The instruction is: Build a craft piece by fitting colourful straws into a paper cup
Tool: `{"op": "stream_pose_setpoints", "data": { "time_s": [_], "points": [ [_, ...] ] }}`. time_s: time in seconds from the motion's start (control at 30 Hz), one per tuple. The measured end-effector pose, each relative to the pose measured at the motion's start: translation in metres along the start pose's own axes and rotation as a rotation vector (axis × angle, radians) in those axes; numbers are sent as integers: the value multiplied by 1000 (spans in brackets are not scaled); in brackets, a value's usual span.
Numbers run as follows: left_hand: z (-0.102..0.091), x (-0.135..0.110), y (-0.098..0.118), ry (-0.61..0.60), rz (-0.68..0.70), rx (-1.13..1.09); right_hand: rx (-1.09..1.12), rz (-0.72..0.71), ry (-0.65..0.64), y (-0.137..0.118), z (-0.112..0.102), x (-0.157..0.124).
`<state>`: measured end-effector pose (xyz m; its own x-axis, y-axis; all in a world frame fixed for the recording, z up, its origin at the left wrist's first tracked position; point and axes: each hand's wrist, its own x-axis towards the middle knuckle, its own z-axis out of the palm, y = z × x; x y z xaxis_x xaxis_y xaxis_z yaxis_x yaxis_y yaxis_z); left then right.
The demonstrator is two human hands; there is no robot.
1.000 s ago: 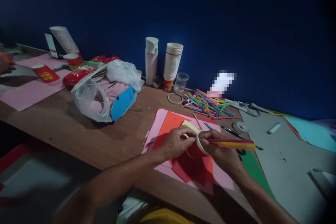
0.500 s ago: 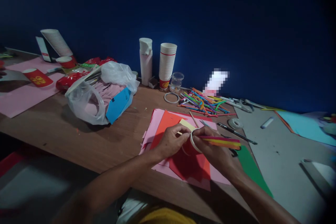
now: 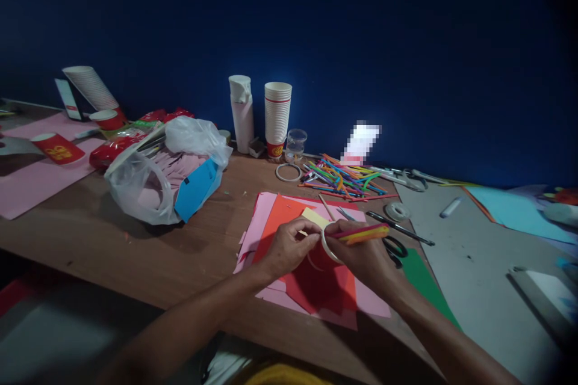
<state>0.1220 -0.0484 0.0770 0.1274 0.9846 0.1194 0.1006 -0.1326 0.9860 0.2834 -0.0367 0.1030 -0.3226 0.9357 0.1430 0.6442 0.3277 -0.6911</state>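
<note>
A white ring is gripped between the left hand and the right hand, both closed on it above a pink paper sheet. Coloured paper strips are pinched in the right grip, and black-handled scissors are laid just beside the sheet.

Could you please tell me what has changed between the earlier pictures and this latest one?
The red, yellow and orange paper strips in the right hand now stick out much less to the right and tilt slightly upward. Both hands still hold the narrow white ring, the left hand at its left side, and nothing was let go. The pink paper sheets beneath stayed as they were, though the whole view shifted slightly left.
</note>
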Motion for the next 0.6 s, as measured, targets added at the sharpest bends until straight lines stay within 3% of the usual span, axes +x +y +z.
{"op": "stream_pose_setpoints", "data": {
  "time_s": [0.17,0.33,0.6],
  "points": [
    [-2,2,3,-36,-32,18,51,-8,-13,5,3,1],
    [-3,6,0,-122,46,34,125,-16,49,10,7,-1],
    [-6,2,2,-88,21,73,-67,-131,-27,-5,-1,-3]
  ]
}}
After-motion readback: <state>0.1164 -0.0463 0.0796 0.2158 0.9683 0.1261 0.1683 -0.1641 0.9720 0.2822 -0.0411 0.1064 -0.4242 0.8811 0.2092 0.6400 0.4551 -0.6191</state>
